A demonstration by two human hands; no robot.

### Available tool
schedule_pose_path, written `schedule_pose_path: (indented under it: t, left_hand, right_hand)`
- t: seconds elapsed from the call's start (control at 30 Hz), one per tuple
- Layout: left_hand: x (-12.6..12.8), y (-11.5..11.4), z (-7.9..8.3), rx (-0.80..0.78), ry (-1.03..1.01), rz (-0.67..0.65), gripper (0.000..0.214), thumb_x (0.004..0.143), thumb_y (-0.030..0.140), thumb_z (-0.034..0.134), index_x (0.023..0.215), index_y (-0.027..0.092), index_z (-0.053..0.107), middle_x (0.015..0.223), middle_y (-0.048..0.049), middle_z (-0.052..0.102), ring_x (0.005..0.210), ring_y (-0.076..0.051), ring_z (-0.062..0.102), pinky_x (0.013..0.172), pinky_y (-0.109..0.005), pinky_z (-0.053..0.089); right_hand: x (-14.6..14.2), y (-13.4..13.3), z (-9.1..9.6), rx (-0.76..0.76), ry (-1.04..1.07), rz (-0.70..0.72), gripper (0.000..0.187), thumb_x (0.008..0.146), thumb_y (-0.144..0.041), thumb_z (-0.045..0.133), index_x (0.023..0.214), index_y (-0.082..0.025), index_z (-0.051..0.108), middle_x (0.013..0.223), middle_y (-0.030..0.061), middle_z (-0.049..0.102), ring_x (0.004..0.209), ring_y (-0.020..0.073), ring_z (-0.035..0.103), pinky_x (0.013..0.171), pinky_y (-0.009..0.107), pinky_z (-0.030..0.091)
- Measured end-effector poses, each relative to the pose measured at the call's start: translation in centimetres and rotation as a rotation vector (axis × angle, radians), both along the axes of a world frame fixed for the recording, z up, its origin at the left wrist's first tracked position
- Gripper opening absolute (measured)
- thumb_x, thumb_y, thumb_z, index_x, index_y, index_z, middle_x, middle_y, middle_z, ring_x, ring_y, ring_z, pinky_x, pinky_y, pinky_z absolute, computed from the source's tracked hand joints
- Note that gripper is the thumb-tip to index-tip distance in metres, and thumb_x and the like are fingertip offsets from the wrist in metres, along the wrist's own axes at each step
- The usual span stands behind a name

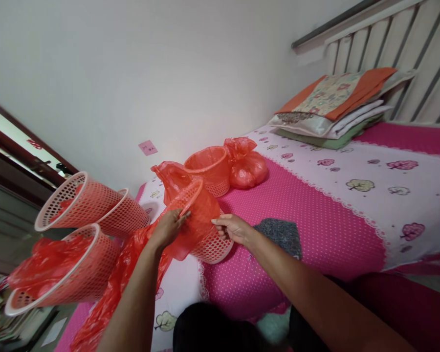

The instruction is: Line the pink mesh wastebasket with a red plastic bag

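Note:
A pink perforated plastic basket [213, 247] lies tilted on the bed before me. A thin red plastic bag [201, 215] covers its rim and upper wall, leaving the lower lattice bare. My left hand [169, 228] is closed on the bag at the basket's rim, thumb pointing inward. On the other side, my right hand [235, 229] pinches the bag's edge beside the basket wall. Just behind stands another basket [218, 189] lined with a red bag. Crumpled red plastic [113, 288] trails along the bed under my left forearm.
Several baskets [102, 256] lie tipped at the left, some with red bags inside. A full, tied red bag [247, 171] sits by the wall. Dark grey cloth [280, 234] lies right of my right hand. Folded bedding [333, 105] is stacked near the headboard [396, 46].

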State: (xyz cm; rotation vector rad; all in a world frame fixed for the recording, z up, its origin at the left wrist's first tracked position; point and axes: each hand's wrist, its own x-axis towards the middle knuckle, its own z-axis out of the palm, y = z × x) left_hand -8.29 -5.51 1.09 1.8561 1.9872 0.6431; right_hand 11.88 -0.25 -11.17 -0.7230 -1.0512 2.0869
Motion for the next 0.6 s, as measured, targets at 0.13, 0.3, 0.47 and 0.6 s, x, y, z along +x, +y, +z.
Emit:
schedule_pose_path:
  t: [0.13, 0.3, 0.47, 0.6]
  left_hand:
    - [-0.1, 0.2, 0.1, -0.053, -0.039, -0.061, 0.047, 0.087, 0.066, 0.051, 0.072, 0.022, 0.056, 0.061, -0.0016, 0.067, 0.057, -0.021, 0.062, 0.056, -0.030, 0.047]
    - [-0.1, 0.1, 0.4, -0.057, -0.051, -0.066, 0.046, 0.087, 0.066, 0.051, 0.072, 0.022, 0.056, 0.062, -0.0022, 0.068, 0.057, -0.021, 0.064, 0.056, -0.030, 0.047]
    - [0.3, 0.2, 0.5, -0.037, -0.030, -0.074, 0.045, 0.088, 0.063, 0.051, 0.067, 0.024, 0.052, 0.060, -0.0004, 0.066, 0.055, -0.019, 0.060, 0.054, -0.028, 0.043]
    - [0.6, 0.4, 0.5, -0.005, 0.000, -0.039, 0.042, 0.088, 0.060, 0.052, 0.068, 0.024, 0.057, 0.060, -0.0011, 0.067, 0.055, -0.020, 0.061, 0.054, -0.029, 0.045]
  right_hand:
    - [0.3, 0.4, -0.6, -0.029, 0.023, -0.040, 0.025, 0.083, -0.023, 0.074, 0.070, -0.019, 0.052, 0.053, -0.0089, 0.051, 0.043, 0.0050, 0.043, 0.045, 0.019, 0.033]
    - [0.7, 0.5, -0.7, -0.062, 0.040, -0.064, 0.023, 0.089, -0.033, 0.068, 0.076, -0.020, 0.055, 0.055, -0.0071, 0.054, 0.045, 0.0062, 0.045, 0.045, 0.020, 0.034]
    - [0.1, -0.8, 0.0, -0.043, 0.080, 0.045, 0.028, 0.081, -0.039, 0.076, 0.076, -0.020, 0.056, 0.057, -0.0076, 0.056, 0.044, 0.0056, 0.044, 0.046, 0.020, 0.034]
    - [-0.4, -1.1, -0.3, -0.019, 0.026, 0.052, 0.028, 0.076, -0.027, 0.078, 0.068, -0.020, 0.053, 0.051, -0.0085, 0.054, 0.041, 0.0050, 0.043, 0.045, 0.020, 0.033]
